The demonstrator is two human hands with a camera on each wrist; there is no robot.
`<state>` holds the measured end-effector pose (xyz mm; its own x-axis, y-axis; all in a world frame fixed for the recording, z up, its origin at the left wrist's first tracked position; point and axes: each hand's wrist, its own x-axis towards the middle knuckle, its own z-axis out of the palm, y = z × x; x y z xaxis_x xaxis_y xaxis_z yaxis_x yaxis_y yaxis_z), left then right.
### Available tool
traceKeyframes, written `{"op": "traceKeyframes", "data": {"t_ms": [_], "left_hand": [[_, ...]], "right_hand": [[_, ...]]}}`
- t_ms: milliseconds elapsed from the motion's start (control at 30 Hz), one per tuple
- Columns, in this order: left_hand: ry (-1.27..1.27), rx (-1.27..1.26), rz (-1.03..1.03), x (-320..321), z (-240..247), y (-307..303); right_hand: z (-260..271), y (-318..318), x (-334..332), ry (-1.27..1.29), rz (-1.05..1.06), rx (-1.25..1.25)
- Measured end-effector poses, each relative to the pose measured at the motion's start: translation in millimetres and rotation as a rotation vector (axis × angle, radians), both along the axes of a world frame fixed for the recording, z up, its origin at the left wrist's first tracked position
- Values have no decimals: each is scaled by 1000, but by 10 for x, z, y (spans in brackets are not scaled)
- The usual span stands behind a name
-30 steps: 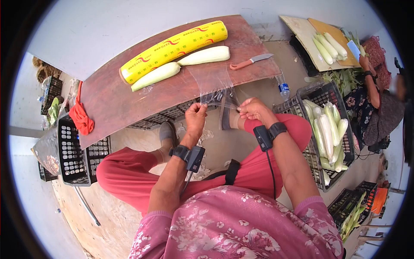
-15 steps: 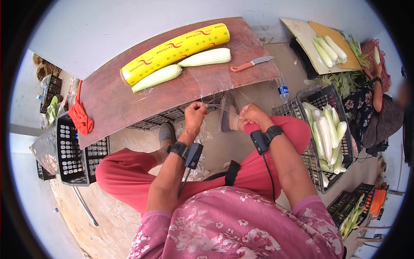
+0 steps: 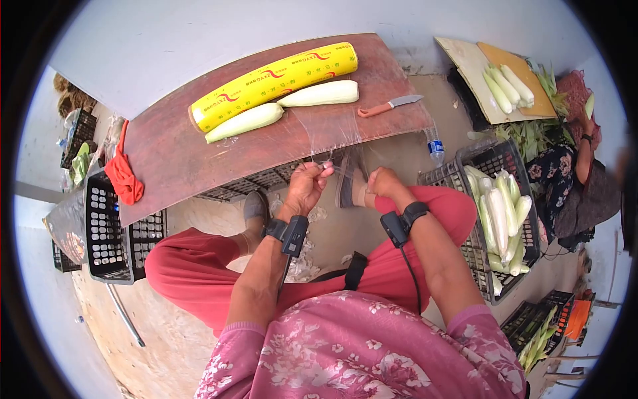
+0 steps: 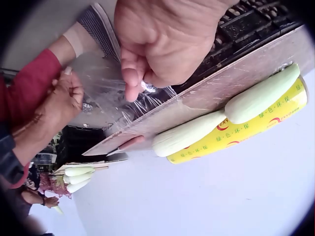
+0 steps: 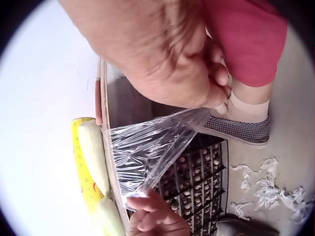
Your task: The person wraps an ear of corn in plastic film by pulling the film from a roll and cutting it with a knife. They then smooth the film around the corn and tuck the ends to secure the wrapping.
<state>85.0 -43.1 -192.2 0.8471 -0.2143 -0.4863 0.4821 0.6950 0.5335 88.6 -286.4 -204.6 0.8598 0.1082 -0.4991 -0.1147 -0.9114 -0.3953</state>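
Observation:
My left hand (image 3: 307, 186) pinches one side of a clear plastic film (image 5: 142, 152) between thumb and fingers, just off the near edge of the red-brown board (image 3: 179, 169). My right hand (image 3: 387, 185) pinches the film's other side, as the right wrist view shows. From the board the film hangs down, wrinkled and drawn between both hands. Two long, smooth, pale-green vegetables (image 3: 244, 123) lie end to end on the board, along a yellow printed roll (image 3: 276, 86). A knife (image 3: 389, 105) with an orange-brown handle lies right of them.
A black crate (image 3: 462, 176) of pale vegetables (image 3: 502, 213) stands at my right, a bottle (image 3: 435, 147) near it. Another person (image 3: 568, 169) sits beyond, by a slanted board (image 3: 465, 63). At left are a red cloth (image 3: 124, 176) and another black crate (image 3: 106, 229).
My hands have come closer together, and the film between them has gathered narrower. The left hand has turned, its thumb now pointing right. The other person's hand has moved.

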Motion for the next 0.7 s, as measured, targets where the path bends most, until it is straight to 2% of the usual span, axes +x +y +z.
{"op": "traceKeyframes", "data": {"t_ms": [67, 167, 267, 300, 367, 433, 500, 600, 700], "left_hand": [[0, 11, 15, -16, 9, -28], [-19, 112, 20, -36, 85, -35], [-30, 120, 4, -36, 92, -31], [-35, 115, 6, -43, 81, -34], [-45, 105, 11, -47, 48, -31], [-34, 73, 26, -66, 49, -39], [-32, 36, 31, -79, 39, -49], [-35, -26, 29, -124, 7, -69], [-27, -63, 35, -192, 31, -42]], "right_hand": [[-128, 5, 19, -142, 98, -73], [-254, -26, 29, -105, -14, 17], [-350, -193, 79, -179, 185, -62], [-324, -274, 105, -175, 192, -162], [-168, -376, 232, -167, 208, -361], [374, -288, 384, -201, -84, -263], [1001, -50, 461, -396, -28, -206], [1122, 97, 665, -737, 54, 55], [1461, 456, 771, -801, 61, -111]]}}
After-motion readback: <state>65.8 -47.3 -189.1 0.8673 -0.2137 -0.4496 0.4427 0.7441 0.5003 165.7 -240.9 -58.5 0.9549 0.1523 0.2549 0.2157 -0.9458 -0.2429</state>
